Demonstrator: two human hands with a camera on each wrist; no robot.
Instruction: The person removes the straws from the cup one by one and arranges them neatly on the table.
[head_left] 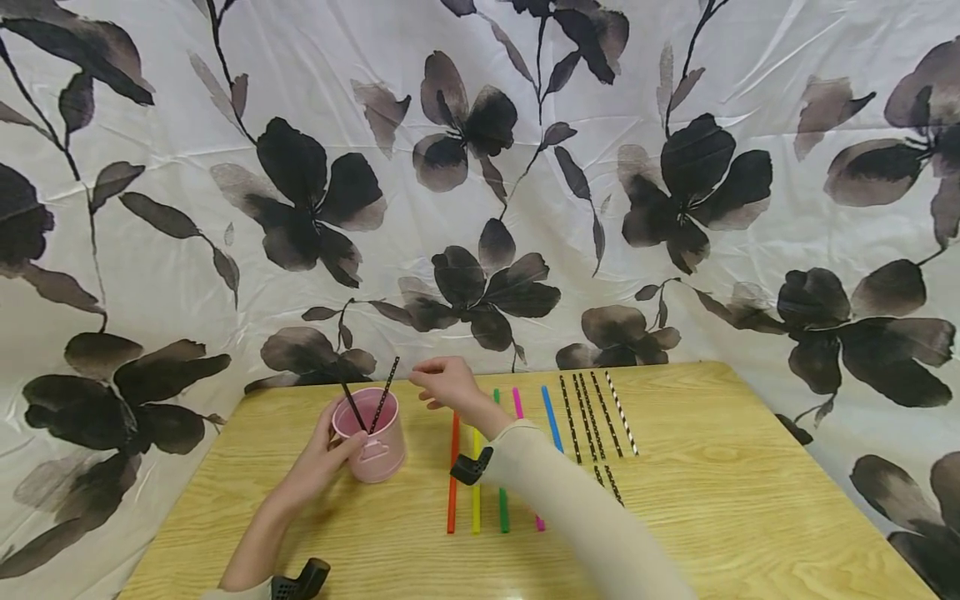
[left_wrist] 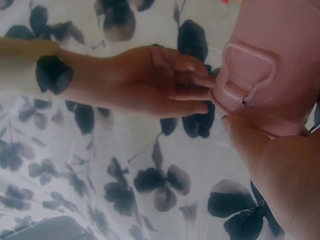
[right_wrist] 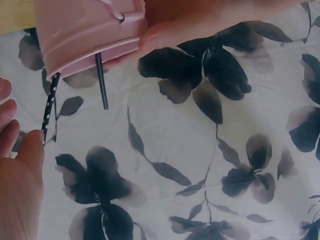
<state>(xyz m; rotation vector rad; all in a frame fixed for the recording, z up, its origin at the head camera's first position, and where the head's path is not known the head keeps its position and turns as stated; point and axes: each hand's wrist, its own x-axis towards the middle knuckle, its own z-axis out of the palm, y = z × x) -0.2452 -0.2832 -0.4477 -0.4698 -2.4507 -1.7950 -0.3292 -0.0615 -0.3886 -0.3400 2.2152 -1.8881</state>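
A small pink metal bucket [head_left: 384,460] stands at the left of the table. My left hand [head_left: 321,460] grips it from the left, the thumb over its near rim beside the little handle. Two straws lean inside: a plain black straw [head_left: 354,407] and a black straw with white dots [head_left: 386,393]. My right hand [head_left: 452,388] hovers just right of the bucket with bent, loosely spread fingers and nothing held. In the right wrist view, that thumb lies close beside the tip of the dotted straw [right_wrist: 49,110].
Right of the bucket lie a red straw [head_left: 452,492], yellow straw [head_left: 476,500], green straw [head_left: 503,508], pink straw [head_left: 517,402] and blue straw [head_left: 552,417], partly under my right arm. Several black patterned straws [head_left: 587,417] and a striped straw [head_left: 622,412] lie farther right. A floral cloth [head_left: 525,208] hangs behind.
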